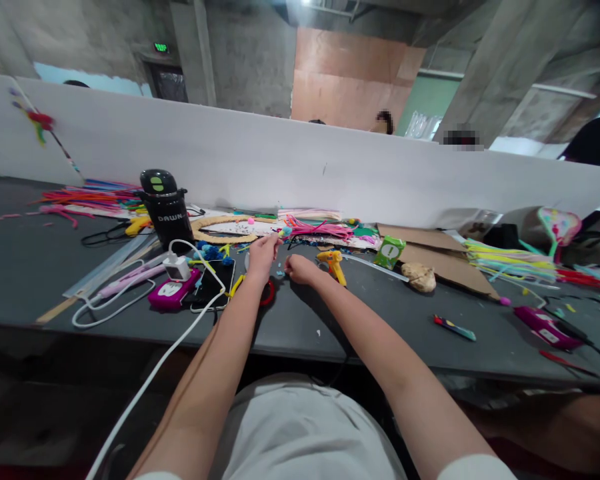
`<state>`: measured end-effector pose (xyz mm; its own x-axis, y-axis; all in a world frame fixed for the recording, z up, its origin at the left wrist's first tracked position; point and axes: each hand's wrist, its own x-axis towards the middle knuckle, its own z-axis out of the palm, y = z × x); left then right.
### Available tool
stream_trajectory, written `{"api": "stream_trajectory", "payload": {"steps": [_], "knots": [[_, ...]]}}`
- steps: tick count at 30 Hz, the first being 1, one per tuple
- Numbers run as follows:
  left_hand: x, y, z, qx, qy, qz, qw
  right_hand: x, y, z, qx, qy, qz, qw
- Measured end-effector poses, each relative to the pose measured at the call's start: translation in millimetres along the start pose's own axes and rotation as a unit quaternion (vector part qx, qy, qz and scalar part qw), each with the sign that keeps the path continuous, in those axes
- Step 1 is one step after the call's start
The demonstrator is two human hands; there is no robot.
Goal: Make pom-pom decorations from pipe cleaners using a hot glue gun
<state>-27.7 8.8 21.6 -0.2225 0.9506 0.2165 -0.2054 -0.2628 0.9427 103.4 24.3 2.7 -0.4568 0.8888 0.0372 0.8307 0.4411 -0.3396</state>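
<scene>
Both arms reach forward over the dark grey table. My left hand is closed in a pinch, with a small light-blue and yellow fuzzy piece at its fingertips. Just right of it, my right hand is curled shut near the tabletop; what its fingers hold, if anything, is hidden. Light-blue scraps lie between the hands. A yellow hot glue gun rests to the right of my right hand. Under my left forearm, a red ring-shaped item is partly covered.
A black bottle stands at left, beside a magenta power strip with a white cable. Pink pipe cleaners lie behind the hands. To the right are a green packet, a beige lump, cardboard and a utility knife.
</scene>
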Motion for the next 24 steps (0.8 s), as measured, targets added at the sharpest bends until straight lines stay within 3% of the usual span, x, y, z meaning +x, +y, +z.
{"api": "stream_trajectory", "payload": {"steps": [4, 6, 10, 12, 20, 24], "knots": [[-1.7, -7.0, 0.9, 0.06, -0.007, 0.014, 0.998, -15.8, 0.4, -10.0, 0.016, 0.043, -0.004, 0.999], [-3.2, -12.3, 2.5, 0.073, -0.015, 0.021, 0.997, -27.2, 2.6, -14.1, 0.088, 0.076, -0.014, 0.993], [-7.3, -21.9, 9.0, 0.104, -0.029, 0.043, 0.993, -48.1, 9.4, -12.5, 0.332, 0.16, -0.016, 0.93], [-10.2, -24.7, 12.6, 0.128, -0.04, 0.049, 0.99, -54.3, 11.6, -9.3, 0.398, 0.202, -0.001, 0.895], [-19.9, -26.0, 21.3, 0.186, -0.088, 0.078, 0.975, -57.6, 5.4, -6.1, 0.461, 0.266, 0.026, 0.846], [-21.9, -24.3, 23.2, 0.194, -0.099, 0.091, 0.972, -56.1, 8.7, -2.6, 0.459, 0.273, 0.032, 0.845]]}}
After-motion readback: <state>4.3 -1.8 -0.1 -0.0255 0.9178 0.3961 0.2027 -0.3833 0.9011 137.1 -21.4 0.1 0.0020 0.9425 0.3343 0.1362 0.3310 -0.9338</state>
